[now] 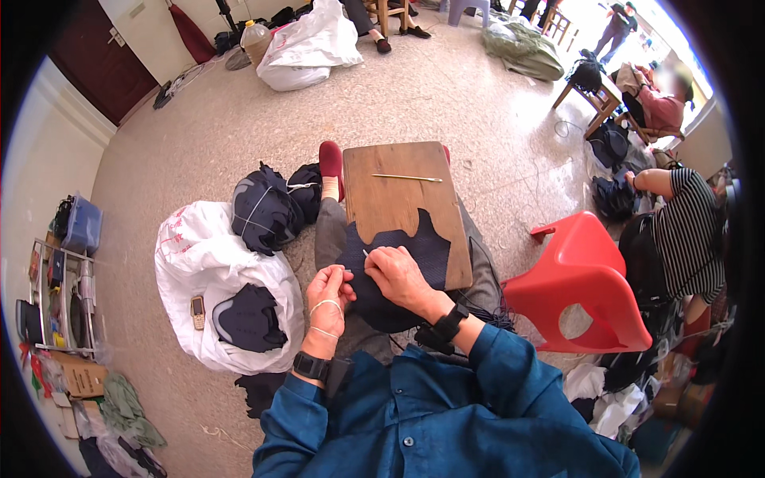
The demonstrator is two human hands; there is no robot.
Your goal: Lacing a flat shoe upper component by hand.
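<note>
A wooden board rests across my lap, with a dark navy piece of fabric of jagged outline over its near part. My right hand is closed above the fabric; a slim, pale, needle-like tip shows at its fingers. Just left of it, my left hand is pinched together at the fabric's left edge, and what it holds is too small to make out. A pale cord loops around the left hand and wrist. Farther up the board lies a long metal needle, touched by neither hand.
On my left stands a white sack bearing dark cut pieces and a mobile phone. Tied dark bundles lie beyond it. A red plastic stool is at my right, near a person in a striped top.
</note>
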